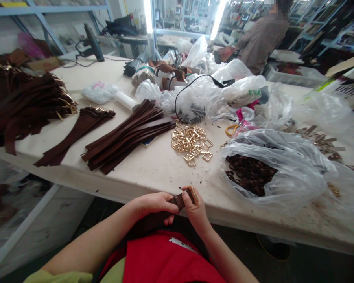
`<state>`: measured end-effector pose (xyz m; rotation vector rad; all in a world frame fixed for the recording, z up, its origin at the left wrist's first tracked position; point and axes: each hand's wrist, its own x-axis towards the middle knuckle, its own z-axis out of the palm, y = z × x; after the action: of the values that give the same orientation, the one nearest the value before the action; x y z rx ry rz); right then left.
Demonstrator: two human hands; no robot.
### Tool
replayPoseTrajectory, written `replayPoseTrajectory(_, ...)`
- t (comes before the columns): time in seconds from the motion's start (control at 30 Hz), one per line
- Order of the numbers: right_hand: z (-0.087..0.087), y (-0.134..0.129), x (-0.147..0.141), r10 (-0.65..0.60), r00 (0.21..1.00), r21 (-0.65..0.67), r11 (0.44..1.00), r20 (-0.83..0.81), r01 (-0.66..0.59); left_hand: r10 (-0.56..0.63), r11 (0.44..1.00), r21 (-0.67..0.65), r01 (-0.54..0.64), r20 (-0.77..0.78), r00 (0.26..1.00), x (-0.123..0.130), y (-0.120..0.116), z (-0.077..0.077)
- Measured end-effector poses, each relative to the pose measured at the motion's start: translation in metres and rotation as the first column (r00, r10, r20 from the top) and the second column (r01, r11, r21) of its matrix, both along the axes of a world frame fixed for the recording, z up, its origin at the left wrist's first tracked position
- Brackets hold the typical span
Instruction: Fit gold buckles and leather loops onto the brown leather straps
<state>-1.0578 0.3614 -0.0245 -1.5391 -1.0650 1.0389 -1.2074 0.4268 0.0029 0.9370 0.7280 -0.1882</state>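
Near the table's front edge, my left hand (pixel 161 205) is closed around a dark brown leather strap (pixel 179 201). My right hand (pixel 194 203) pinches the strap's other end, where a gold buckle (pixel 192 194) shows between thumb and fingers. The two hands are close together above my lap. Behind them on the table lies a pile of loose gold buckles (pixel 191 142). Left of that pile is a fanned stack of brown straps (pixel 129 135). An open plastic bag (pixel 286 169) on the right holds small dark brown loops (pixel 249 173).
A smaller strap bundle (pixel 79 133) and a large heap of straps (pixel 26 102) cover the table's left. Plastic bags (pixel 194 94) stand behind the buckles, near a yellow ring (pixel 231 130). A person (pixel 262 37) is at the back right.
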Motion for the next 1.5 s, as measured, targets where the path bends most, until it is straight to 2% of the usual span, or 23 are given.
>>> replayPoseTrajectory(0.23,-0.003,-0.002,0.002,0.079,0.997,-0.001,0.997,0.019,-0.079,0.005,0.999,0.053,-0.005,0.0,1.0,0.0,-0.004,-0.01)
replayPoseTrajectory(0.4,-0.004,-0.004,0.002,0.058,0.998,-0.009,0.998,-0.009,-0.058,-0.01,0.993,0.121,0.013,-0.022,1.0,0.001,-0.004,-0.007)
replayPoseTrajectory(0.53,-0.004,-0.004,-0.002,0.015,1.0,0.01,1.0,0.021,-0.016,-0.051,0.994,0.097,0.051,-0.009,0.999,-0.001,-0.001,-0.002)
replayPoseTrajectory(0.7,-0.006,-0.003,-0.002,0.023,0.999,0.029,0.999,0.029,-0.023,0.013,0.993,0.118,-0.015,0.022,1.0,-0.001,-0.005,-0.006)
replayPoseTrajectory(0.8,-0.005,-0.004,0.001,0.084,0.996,0.015,0.996,0.03,-0.085,0.019,0.99,0.137,-0.019,-0.001,1.0,0.0,-0.009,-0.01)
replayPoseTrajectory(0.93,-0.002,-0.006,0.003,0.19,0.982,0.008,0.982,-0.001,-0.19,0.0,0.997,0.08,0.0,0.0,1.0,-0.002,-0.01,-0.009)
replayPoseTrajectory(1.13,0.005,-0.004,0.005,0.24,0.969,-0.006,0.97,-0.061,-0.241,0.051,0.998,-0.037,-0.05,0.026,0.998,-0.01,-0.009,-0.001)
replayPoseTrajectory(1.37,0.006,-0.006,0.012,0.343,0.938,-0.016,0.939,-0.038,-0.344,0.064,0.99,-0.126,-0.057,0.056,0.996,-0.011,-0.012,-0.004)
replayPoseTrajectory(1.5,0.004,-0.009,0.013,0.326,0.944,-0.018,0.945,-0.049,-0.327,0.084,0.993,-0.083,-0.081,0.036,0.996,-0.008,-0.014,-0.005)
